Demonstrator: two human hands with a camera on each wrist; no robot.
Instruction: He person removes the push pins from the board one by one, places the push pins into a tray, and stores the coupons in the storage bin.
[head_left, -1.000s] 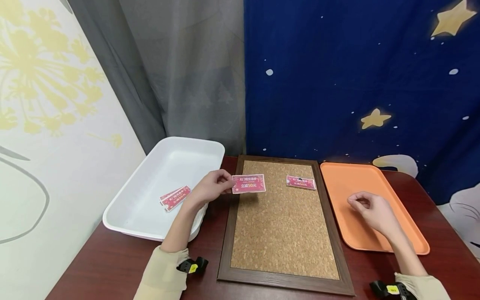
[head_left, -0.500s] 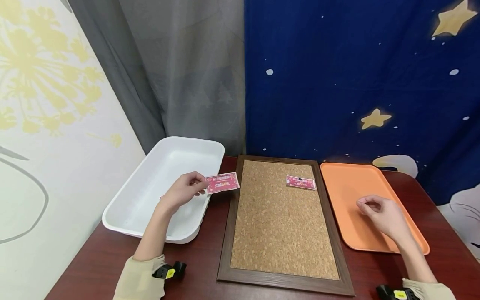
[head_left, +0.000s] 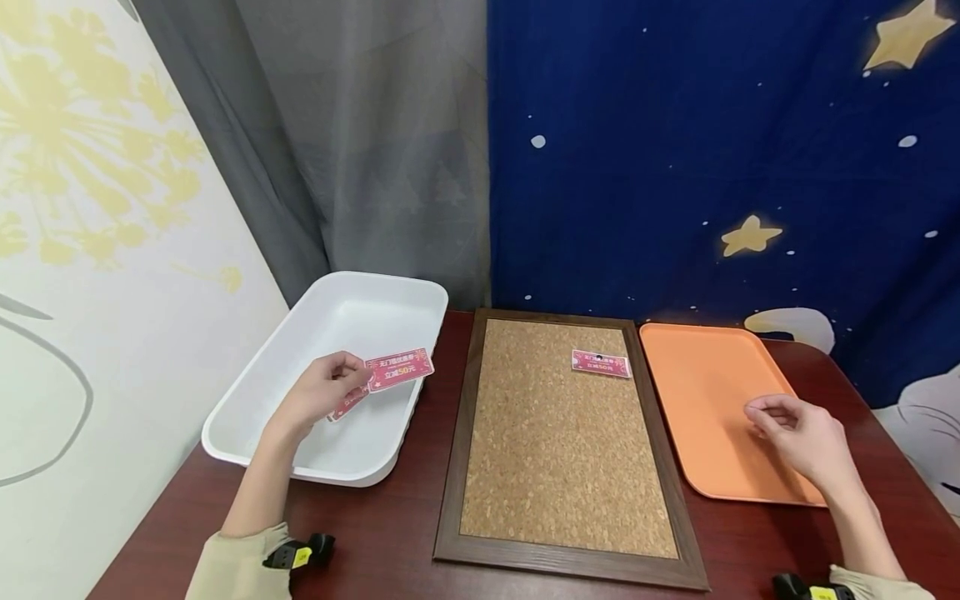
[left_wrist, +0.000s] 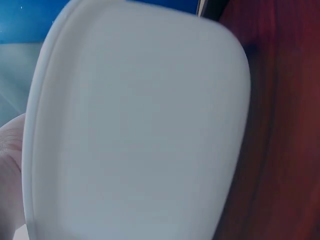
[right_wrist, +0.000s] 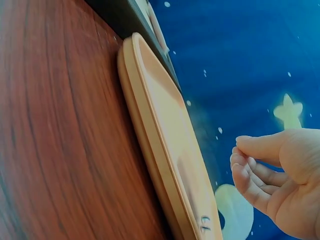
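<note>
In the head view my left hand pinches a pink coupon by its left end, above the white tub. More pink coupons lie in the tub, partly covered by that hand. The left wrist view shows only part of the left hand behind the tub's wall; the coupon is hidden there. My right hand hovers over the orange tray, fingers loosely curled and thumb near the fingertips, with nothing visible between them. Another coupon is on the corkboard, a dark dot at its top edge.
In the right wrist view, small pin-like things lie in the tray. The dark-framed corkboard stands between tub and tray on a reddish-brown table. Behind hang a grey curtain and a blue star-patterned curtain.
My left hand has moved left with the coupon, from over the corkboard's left edge to over the tub. My right hand has drifted right and slightly nearer over the tray.
</note>
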